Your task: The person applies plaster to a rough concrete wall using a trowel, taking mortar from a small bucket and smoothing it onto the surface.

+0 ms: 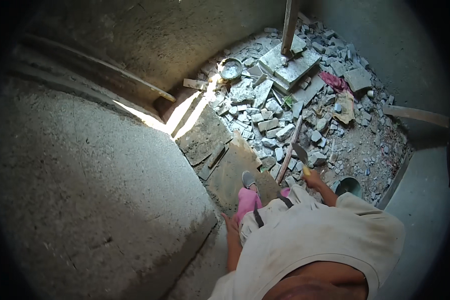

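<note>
My right hand [314,180] grips the yellow handle of a trowel [299,152], its grey blade over the rubble at the middle right. My left hand [230,225] is low beside the corner of the plastered concrete slab [115,190], fingers extended, partly against my clothing; whether it touches the slab I cannot tell. My foot [248,180] in a grey shoe, below a pink trouser leg, stands on a dirty board [225,180]. A flat finishing tool [214,157] lies on that board. A teal bucket [350,189] sits just right of my right hand.
Broken blocks and rubble [267,125] cover the far floor, with a basin [231,69], stacked slabs [280,62], an upright wooden post [289,25], a loose pole [290,150] and pink cloth [335,82]. Walls [140,30] enclose the corner; a plank [415,115] juts at the right.
</note>
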The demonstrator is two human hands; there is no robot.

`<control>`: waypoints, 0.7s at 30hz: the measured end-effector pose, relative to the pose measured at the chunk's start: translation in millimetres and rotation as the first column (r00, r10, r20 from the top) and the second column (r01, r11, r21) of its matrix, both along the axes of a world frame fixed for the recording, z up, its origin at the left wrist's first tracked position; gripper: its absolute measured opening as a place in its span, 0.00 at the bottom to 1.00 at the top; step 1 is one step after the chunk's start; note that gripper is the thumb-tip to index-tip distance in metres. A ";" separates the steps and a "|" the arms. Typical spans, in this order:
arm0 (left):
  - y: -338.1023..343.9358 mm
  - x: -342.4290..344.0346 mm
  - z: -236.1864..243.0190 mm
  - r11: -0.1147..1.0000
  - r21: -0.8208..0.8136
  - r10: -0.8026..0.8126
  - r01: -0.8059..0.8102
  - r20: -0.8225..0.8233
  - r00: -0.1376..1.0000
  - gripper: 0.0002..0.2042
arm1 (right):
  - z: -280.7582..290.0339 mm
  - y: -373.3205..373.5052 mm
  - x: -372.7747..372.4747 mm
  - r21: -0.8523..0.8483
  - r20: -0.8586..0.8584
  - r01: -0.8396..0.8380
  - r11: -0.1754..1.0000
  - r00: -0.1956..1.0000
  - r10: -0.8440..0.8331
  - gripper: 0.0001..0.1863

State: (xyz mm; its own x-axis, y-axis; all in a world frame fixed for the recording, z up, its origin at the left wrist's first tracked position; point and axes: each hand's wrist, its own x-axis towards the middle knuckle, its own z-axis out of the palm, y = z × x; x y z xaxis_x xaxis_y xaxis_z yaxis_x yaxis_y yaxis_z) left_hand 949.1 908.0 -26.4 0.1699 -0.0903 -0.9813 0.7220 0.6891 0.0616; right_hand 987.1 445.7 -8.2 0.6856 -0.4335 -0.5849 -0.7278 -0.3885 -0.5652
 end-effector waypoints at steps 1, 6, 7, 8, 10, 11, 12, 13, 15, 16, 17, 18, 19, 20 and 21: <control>20.8 48.6 21.2 0.995 0.009 0.098 -0.099 0.083 0.992 0.49 | 45.3 29.2 53.6 0.184 -0.039 0.083 0.979 0.996 -0.077 0.14; 66.9 277.5 146.2 0.948 0.243 0.044 -0.205 0.539 0.841 0.46 | 102.2 64.5 157.5 0.500 0.027 0.228 0.836 0.960 -0.278 0.12; 67.3 317.1 162.0 0.923 0.368 -0.107 -0.113 0.529 0.842 0.46 | 97.1 62.2 163.5 0.505 0.022 0.239 0.829 0.957 -0.289 0.12; 72.8 348.9 166.6 0.920 0.377 -0.115 -0.110 0.527 0.842 0.46 | 87.4 58.6 168.9 0.509 0.051 0.276 0.815 0.936 -0.349 0.12; 75.8 401.5 166.2 0.680 0.684 -0.609 0.266 0.324 0.724 0.44 | 61.0 47.0 172.9 0.516 0.071 0.318 0.796 0.910 -0.409 0.12; 70.6 418.0 167.2 0.679 0.690 -0.604 0.249 0.332 0.725 0.44 | 45.8 39.5 172.1 0.512 0.004 0.402 0.759 0.883 -0.470 0.12; 60.6 434.9 164.3 0.550 0.748 -0.745 0.371 0.240 0.622 0.45 | 28.7 29.2 163.5 0.488 -0.085 0.502 0.714 0.841 -0.534 0.12; 50.7 445.5 159.1 0.398 0.784 -0.859 0.476 0.136 0.493 0.46 | 2.8 16.8 147.5 0.441 -0.170 0.585 0.681 0.799 -0.577 0.11; 26.5 457.5 136.2 0.360 0.793 -0.881 0.492 0.116 0.458 0.46 | -44.7 -7.2 128.0 0.268 -0.288 0.708 0.654 0.706 -0.647 0.09; 12.0 463.2 124.2 0.326 0.804 -0.899 0.497 0.101 0.426 0.46 | -58.9 -18.8 125.4 0.139 -0.325 0.742 0.655 0.660 -0.678 0.09; -3.3 466.7 113.1 0.376 0.763 -0.877 0.526 0.109 0.468 0.44 | -73.2 -35.8 126.4 0.083 -0.361 0.852 0.518 0.510 -0.781 0.10; -9.5 462.6 102.9 0.411 0.712 -0.854 0.570 0.082 0.514 0.42 | -83.2 -36.7 125.1 0.006 -0.416 0.931 0.364 0.333 -0.846 0.10; -13.3 448.8 91.8 0.346 0.672 -0.880 0.655 -0.010 0.474 0.42 | -84.3 -40.4 137.4 0.185 -0.325 0.948 0.259 0.308 -0.894 0.12; -14.8 444.9 84.2 0.277 0.629 -0.904 0.727 -0.087 0.419 0.43 | -81.9 -43.9 154.5 0.215 -0.377 0.947 0.239 0.306 -0.874 0.12; 8.1 432.8 52.6 0.194 0.681 -0.895 0.706 -0.173 0.412 0.44 | -69.6 -44.2 182.4 0.169 -0.355 0.956 0.238 0.285 -0.890 0.12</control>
